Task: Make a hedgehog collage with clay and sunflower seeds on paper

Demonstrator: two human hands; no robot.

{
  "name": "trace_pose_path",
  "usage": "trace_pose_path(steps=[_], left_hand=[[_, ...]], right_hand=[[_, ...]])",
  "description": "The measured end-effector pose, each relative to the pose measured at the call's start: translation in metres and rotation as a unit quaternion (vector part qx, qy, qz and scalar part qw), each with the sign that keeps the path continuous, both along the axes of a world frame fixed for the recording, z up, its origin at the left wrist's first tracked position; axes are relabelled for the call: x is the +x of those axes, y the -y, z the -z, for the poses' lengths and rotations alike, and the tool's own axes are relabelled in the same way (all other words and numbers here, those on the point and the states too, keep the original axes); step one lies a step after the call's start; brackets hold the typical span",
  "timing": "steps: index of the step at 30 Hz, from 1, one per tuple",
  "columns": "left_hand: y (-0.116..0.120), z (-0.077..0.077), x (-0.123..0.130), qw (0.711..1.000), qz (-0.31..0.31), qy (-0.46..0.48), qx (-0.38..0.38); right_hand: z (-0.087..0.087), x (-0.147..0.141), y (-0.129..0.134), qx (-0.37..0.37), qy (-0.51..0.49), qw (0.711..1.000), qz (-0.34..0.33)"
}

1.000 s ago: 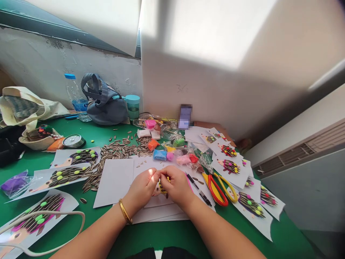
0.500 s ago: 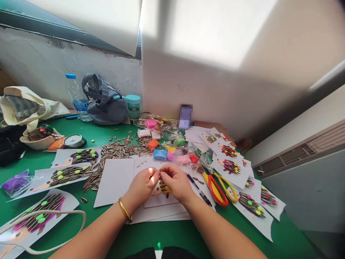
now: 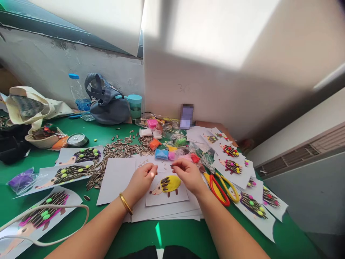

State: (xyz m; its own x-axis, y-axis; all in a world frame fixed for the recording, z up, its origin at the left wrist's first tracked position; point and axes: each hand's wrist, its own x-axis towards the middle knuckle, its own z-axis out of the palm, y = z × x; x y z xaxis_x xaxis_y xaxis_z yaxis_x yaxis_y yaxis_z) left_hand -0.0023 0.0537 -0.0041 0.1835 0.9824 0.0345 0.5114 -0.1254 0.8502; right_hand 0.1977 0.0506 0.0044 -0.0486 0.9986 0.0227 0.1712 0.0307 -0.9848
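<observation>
A white card (image 3: pixel 153 200) in front of me carries a hedgehog (image 3: pixel 174 183) with a yellow clay back, a few striped seeds near its head and brown feet. My left hand (image 3: pixel 142 181), with a gold bangle at the wrist, is closed above the card's left side; what its fingertips hold, if anything, is too small to tell. Over the card's upper right, my right hand (image 3: pixel 190 175) has thumb and forefinger pinched on something small and dark that I cannot make out. A heap of striped seeds (image 3: pixel 121 149) lies behind, to the left.
Clay packets (image 3: pixel 161 154) lie behind the card. Red-yellow scissors (image 3: pixel 219 189) are right of my right hand. Finished hedgehog cards (image 3: pixel 254 212) line both sides. A white cable (image 3: pixel 87 216) loops at lower left. Bag (image 3: pixel 109 109), bottle (image 3: pixel 83 104), cup (image 3: pixel 134 106) and phone (image 3: pixel 187 117) stand along the wall.
My hands have moved apart, the right one rightward and slightly up, the left one slightly left. The yellow hedgehog between them is now uncovered. The view has shifted slightly.
</observation>
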Motion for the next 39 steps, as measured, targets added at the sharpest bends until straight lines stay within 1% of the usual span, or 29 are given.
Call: trace_pose_path(steps=[3, 5, 10, 13, 16, 21, 29, 33, 39], left_hand=[[-0.005, 0.002, -0.002, 1.000, -0.017, 0.010, -0.014], [-0.007, 0.002, -0.002, 1.000, -0.021, 0.010, -0.017], [-0.007, 0.003, -0.002, 0.999, -0.026, 0.012, -0.022], [-0.006, 0.003, -0.002, 0.999, -0.027, 0.014, -0.024], [-0.006, 0.003, -0.002, 0.999, -0.026, 0.014, -0.023], [-0.007, 0.004, 0.000, 0.999, -0.020, 0.016, -0.024], [-0.006, 0.004, -0.001, 0.999, -0.015, 0.018, -0.025], [-0.006, 0.003, -0.001, 0.999, -0.014, 0.018, -0.024], [-0.006, 0.005, -0.001, 0.999, -0.014, 0.016, -0.025]], right_hand=[[-0.002, 0.019, -0.005, 0.014, 0.079, 0.997, -0.018], [-0.004, 0.027, -0.004, 0.021, 0.128, 0.991, -0.039], [-0.012, 0.026, 0.009, 0.022, 0.263, 0.960, -0.089], [-0.010, 0.022, 0.017, 0.009, 0.311, 0.943, -0.119], [-0.004, 0.020, 0.021, 0.017, 0.326, 0.935, -0.134], [0.003, 0.016, 0.023, 0.028, 0.327, 0.935, -0.137], [0.004, 0.005, 0.025, 0.048, 0.345, 0.928, -0.136], [0.005, 0.003, 0.025, 0.044, 0.346, 0.926, -0.141], [0.004, 0.003, 0.025, 0.054, 0.371, 0.918, -0.130]])
